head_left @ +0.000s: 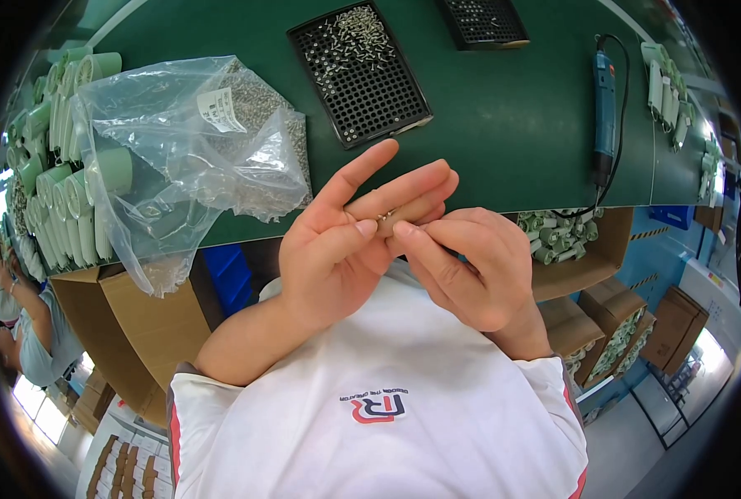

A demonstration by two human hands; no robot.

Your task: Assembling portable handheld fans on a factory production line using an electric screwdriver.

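Two trays (pixel 377 106), probably with screws (pixel 360 35), beyond fingers (pixel 397 195)

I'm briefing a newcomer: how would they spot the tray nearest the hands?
On the green table, find the plastic bag. Right of it lies the black perforated tray; a visible heap of metal pieces distinguishes it from the other tray.

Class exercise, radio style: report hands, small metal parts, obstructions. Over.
Left hand palm up, screw-like metal pieces at its fingers. Right hand pinching alongside. Nothing visibly blocking.
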